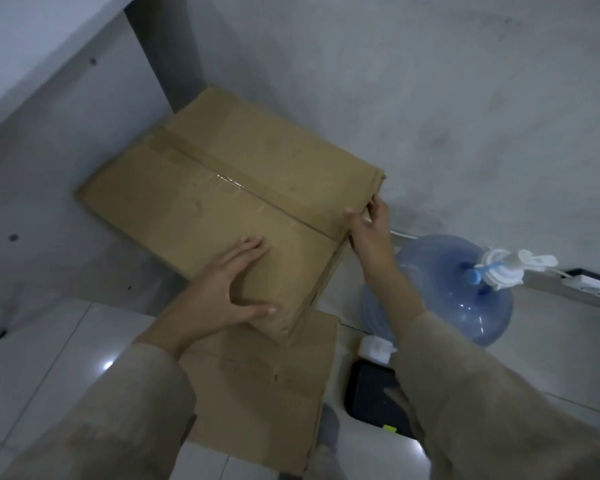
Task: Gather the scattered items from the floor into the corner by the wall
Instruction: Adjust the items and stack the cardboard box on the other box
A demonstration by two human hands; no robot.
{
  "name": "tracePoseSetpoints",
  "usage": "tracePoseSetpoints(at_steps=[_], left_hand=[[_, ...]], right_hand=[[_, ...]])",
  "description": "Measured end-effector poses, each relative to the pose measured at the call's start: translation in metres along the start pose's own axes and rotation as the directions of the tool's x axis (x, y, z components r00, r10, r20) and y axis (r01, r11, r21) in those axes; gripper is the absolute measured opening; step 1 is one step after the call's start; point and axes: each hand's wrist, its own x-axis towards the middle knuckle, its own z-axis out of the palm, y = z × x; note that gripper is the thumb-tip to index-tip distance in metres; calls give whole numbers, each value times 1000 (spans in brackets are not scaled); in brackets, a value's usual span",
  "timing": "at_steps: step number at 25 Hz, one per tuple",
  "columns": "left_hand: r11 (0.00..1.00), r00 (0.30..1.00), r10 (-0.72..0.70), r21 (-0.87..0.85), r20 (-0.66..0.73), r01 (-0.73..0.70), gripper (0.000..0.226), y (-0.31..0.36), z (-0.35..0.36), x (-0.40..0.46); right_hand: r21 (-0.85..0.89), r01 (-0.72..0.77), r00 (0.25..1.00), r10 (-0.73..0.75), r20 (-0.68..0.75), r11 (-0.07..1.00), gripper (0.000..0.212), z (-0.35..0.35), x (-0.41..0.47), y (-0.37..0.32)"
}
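Observation:
A large taped cardboard box [222, 188] fills the middle of the view, close to the grey wall [430, 81] and a white panel on the left. My left hand [229, 289] clasps its near corner, fingers spread on the top and thumb on the side. My right hand [369, 230] grips the box's right edge near the far corner. A second flat piece of cardboard [267, 382] lies on the tiled floor beneath the box's near corner.
A blue water jug [440, 292] with a white pump stands on the floor right of the box. A black tray [371, 393] and a small white object [374, 349] lie near my right sleeve. A white power strip [593, 284] runs along the wall's base.

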Motion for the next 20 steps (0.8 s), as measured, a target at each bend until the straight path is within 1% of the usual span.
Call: tracePoseSetpoints(at_steps=[2,3,4,5,6,7,8,9,10,11,12,14,16,17,19,20], left_hand=[[972,999,28,232,26,-34,104,-7,1,-2],[949,1000,14,315,17,-18,103,-9,3,-2],[931,1000,-16,364,-3,16,103,-9,5,-2],[918,999,-43,393,-24,49,102,-6,5,0],[908,997,-54,414,-51,70,102,-1,6,6],[900,995,-62,427,-74,88,102,4,8,14],[894,992,-84,432,-96,117,102,12,10,23],[892,985,-117,422,-125,160,103,20,14,33],[890,975,-150,406,-164,205,104,28,19,44],[884,963,-184,396,-196,249,107,38,26,57],[872,951,-219,393,-218,291,109,48,33,73],[851,927,-289,380,-240,363,112,66,44,105],[828,905,-347,373,-247,419,102,77,50,129],[821,899,-361,372,-250,433,97,78,53,135],[833,903,-342,362,-259,419,93,75,55,137],[859,913,-309,335,-265,388,90,71,54,133]], right_hand=[[-40,-87,991,91,94,995,71,7,-32,14],[-24,-189,968,190,166,982,79,11,-46,21],[-8,-310,923,303,236,951,86,14,-54,26],[-13,-417,871,404,278,909,86,13,-55,28],[-3,-480,837,459,298,877,82,11,-48,25],[11,-501,826,475,302,865,77,7,-38,20],[41,-482,842,450,297,875,70,2,-26,15],[54,-423,875,391,285,905,58,-3,-15,8],[61,-336,915,310,258,940,47,-6,-4,1],[45,-252,945,236,227,967,42,-9,7,-8],[30,-190,962,180,204,981,41,-13,17,-16],[-40,-121,979,126,163,992,49,-21,35,-27],[-133,-107,976,129,173,985,56,-27,45,-29],[-172,-132,967,165,195,976,58,-29,47,-28],[-225,-250,922,303,242,942,61,-31,45,-24],[-210,-306,898,354,260,929,61,-32,42,-21]])
